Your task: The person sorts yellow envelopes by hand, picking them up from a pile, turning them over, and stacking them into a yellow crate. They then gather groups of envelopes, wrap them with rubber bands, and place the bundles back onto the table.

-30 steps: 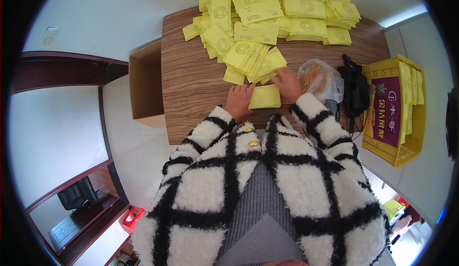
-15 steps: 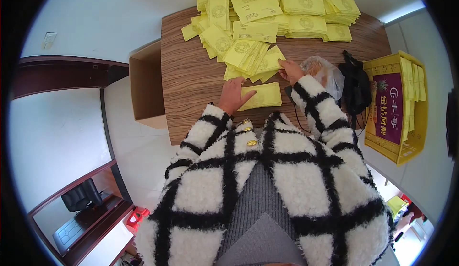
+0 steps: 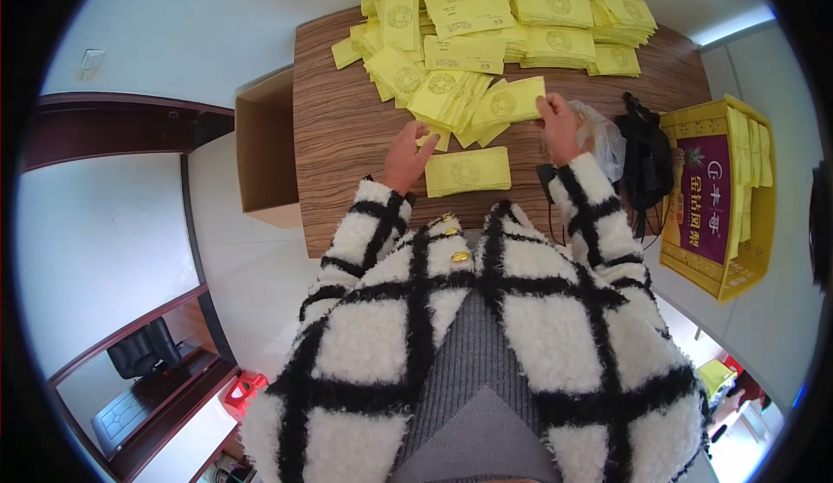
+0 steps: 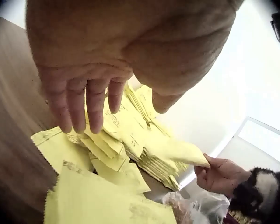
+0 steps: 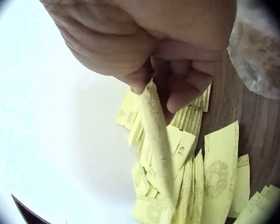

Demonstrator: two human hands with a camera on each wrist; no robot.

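yellow packet (image 3: 508, 101) pinched in right hand (image 3: 558, 124), lifted just over the table (image 3: 347, 144) near the loose pile (image 3: 442, 97). left hand (image 3: 408, 155) fingers straight, holding nothing, beside small stack (image 3: 467, 171). plastic bag (image 3: 601, 136) just right.

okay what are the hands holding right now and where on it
The right hand pinches a yellow packet by its right end, lifted above the pile. The left hand holds nothing, fingers spread.
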